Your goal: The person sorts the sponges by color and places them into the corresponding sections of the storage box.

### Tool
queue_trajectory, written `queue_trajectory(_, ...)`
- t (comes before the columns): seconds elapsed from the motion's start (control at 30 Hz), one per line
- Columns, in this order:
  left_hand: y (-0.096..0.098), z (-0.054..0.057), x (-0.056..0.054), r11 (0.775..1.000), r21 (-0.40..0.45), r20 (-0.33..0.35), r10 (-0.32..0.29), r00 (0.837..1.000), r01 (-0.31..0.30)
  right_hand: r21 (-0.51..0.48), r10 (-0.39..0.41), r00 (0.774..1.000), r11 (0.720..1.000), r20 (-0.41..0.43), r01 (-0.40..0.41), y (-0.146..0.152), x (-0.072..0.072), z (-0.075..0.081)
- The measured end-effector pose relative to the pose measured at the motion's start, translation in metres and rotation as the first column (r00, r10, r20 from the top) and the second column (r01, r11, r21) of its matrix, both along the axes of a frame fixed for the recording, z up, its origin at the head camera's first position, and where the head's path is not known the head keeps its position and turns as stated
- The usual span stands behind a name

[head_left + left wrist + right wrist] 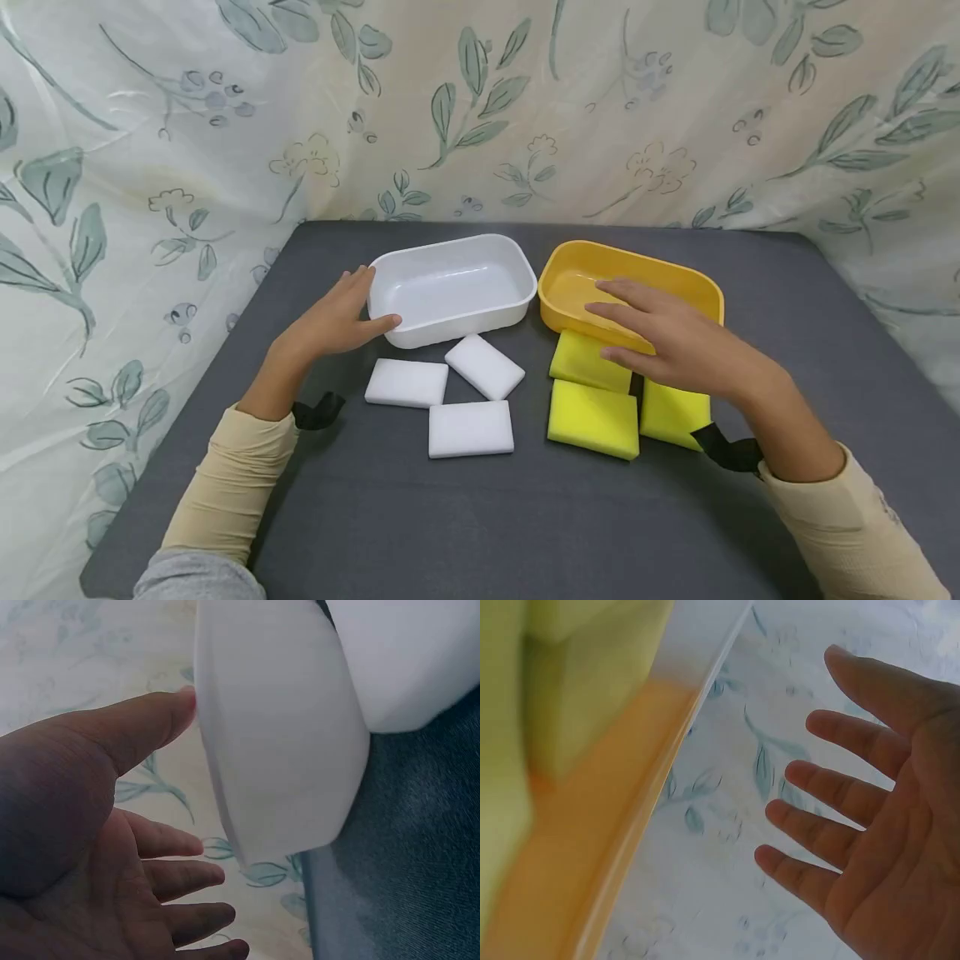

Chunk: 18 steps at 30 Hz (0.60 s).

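My left hand [341, 317] is at the left end of a white tray [453, 329], its thumb by the rim and its fingers extended. In the left wrist view the thumb tip meets or nearly meets the tray's edge. Over the front of a yellow tray [708, 292] hovers my right hand [675, 342], fingers straight and spread, holding nothing. Below the white tray lie three white sponges [471, 429]. Three yellow sponges [592, 417] sit close together in front of the yellow tray, partly hidden by the right hand.
Both trays stand side by side near the back of a dark grey table [480, 533]. A floral curtain [480, 108] hangs behind the table and along its sides. Black straps [318, 412] stick out at both wrists.
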<state>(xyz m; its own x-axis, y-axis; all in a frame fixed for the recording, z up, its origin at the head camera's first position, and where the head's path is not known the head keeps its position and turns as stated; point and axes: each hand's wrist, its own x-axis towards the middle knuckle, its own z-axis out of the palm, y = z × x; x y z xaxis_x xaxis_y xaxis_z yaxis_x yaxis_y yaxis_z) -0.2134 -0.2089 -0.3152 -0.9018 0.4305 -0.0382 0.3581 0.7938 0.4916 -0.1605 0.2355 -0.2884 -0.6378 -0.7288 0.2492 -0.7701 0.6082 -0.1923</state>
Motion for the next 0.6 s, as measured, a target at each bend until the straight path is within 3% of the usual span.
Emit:
queue_trajectory(0.17, -0.004, -0.006, -0.005, 0.996, 0.055, -0.043, -0.073, 0.996, 0.075, 0.03, 0.111, 0.993, 0.994, -0.046, -0.11, -0.024, -0.003, 0.004)
queue_trajectory(0.3, -0.006, -0.01, -0.007, 0.994, 0.053, -0.057, -0.094, 0.994, 0.097, 0.05, 0.164, 0.984, 0.986, -0.065, -0.16, -0.039, -0.006, 0.007)
queue_trajectory(0.6, -0.007, -0.006, -0.003, 0.999, -0.016, -0.004, -0.044, 0.999, 0.044, 0.134, 0.098, 0.994, 0.987, -0.055, -0.09, -0.05, -0.013, 0.008)
